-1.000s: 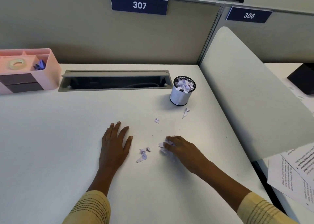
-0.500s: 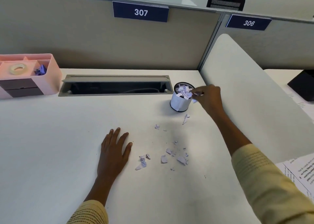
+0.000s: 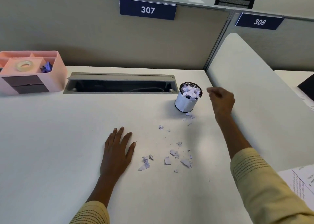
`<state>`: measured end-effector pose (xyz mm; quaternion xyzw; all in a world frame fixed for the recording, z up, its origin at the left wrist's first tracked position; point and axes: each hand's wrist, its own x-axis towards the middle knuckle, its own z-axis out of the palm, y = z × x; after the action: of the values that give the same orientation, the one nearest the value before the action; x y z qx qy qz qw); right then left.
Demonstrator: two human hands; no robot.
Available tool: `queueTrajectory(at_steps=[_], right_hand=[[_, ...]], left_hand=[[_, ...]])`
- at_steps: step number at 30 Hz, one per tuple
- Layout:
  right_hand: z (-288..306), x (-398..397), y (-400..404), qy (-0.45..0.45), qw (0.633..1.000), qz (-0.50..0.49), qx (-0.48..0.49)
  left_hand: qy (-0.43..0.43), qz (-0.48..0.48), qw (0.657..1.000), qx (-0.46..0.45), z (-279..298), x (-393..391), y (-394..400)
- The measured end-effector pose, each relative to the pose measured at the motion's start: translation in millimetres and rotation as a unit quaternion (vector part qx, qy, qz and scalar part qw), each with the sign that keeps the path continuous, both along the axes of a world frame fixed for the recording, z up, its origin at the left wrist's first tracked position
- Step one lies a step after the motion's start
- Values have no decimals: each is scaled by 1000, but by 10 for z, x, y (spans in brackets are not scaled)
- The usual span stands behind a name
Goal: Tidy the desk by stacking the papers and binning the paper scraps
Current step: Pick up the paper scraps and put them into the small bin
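Scraps (image 3: 191,91) fill mesh cup (image 3: 186,103); right hand (image 3: 220,101) loosely curled, empty; left hand (image 3: 117,153) flat.

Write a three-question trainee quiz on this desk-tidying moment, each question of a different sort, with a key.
1. True or false: the left hand lies flat on the desk.
2. Where do most loose paper scraps lie? A in the pink organiser; B on the desk between the hands; C on the printed papers.
3. Fill in: the mesh cup beside the right hand is nearly ____ of scraps.

Key: 1 true; 2 B; 3 full.
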<state>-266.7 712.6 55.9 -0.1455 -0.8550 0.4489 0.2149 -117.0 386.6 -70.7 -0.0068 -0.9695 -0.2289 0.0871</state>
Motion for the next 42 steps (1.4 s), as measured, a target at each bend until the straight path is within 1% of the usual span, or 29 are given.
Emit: queueTrajectory(at_steps=[1,2,5,7,9,11,13,15,17,19,21,24,26,29,30,33,35,36,37,38,41,42], right_hand=[[-142,72,23,-24,999,-9,19],[-301,137,41,-50,998,9,39],[-678,338,-5,-124,982,111,90],[-856,482,-137,-158,958,195,138],[-986,651,-310,-148,932,254,213],[-1065,821,-460,-111,907,308,264],[-1027,924,-590,-110,893,357,251],[-955,906,-690,-106,901,362,214],[-959,792,-760,-113,918,327,194],[-983,692,-836,-147,921,294,207],[-1026,684,-908,-164,908,293,250],[-1018,894,-1083,-153,883,346,279],[-1019,1130,-1222,-126,866,387,289],[-1116,1530,-1398,-38,832,419,361],[-1136,1641,-1428,-8,826,422,373],[-1195,1785,-1377,91,830,398,380],[-1215,1755,-1239,126,841,348,395],[-1202,1735,-1145,123,853,320,394],[-1178,1728,-1040,115,865,289,394],[-1142,1733,-930,89,879,261,389],[-1084,1780,-687,-45,924,193,326],[-1097,1780,-651,-91,930,191,300]], left_hand=[[-3,0,1000,-1,-4,-1,0],[-5,-1,1000,-4,-6,-2,1],[-8,-2,1000,-8,-14,-9,-9],[-8,-2,1000,-8,-18,-11,-10],[-10,1,1000,-8,-16,-10,-8],[-8,2,1000,-9,-15,-9,-4],[-7,2,1000,-12,-20,-6,-5],[-8,3,1000,-13,-18,-4,-7],[-9,3,1000,-14,-15,-2,-6],[-11,3,1000,-14,-1,0,0],[-10,4,1000,-14,6,-1,5],[-10,4,1000,-15,9,-2,5],[-7,2,1000,-18,3,-7,4],[-6,-1,1000,-22,1,-3,2],[-5,-1,1000,-23,0,1,0],[-5,-1,1000,-19,8,13,2],[-6,-1,1000,-14,20,17,3],[-7,-1,1000,-12,23,18,4],[-8,-2,1000,-11,24,20,4],[-8,-3,1000,-11,22,21,3],[-11,-2,1000,-8,19,15,3],[-11,-2,1000,-8,17,12,2]])
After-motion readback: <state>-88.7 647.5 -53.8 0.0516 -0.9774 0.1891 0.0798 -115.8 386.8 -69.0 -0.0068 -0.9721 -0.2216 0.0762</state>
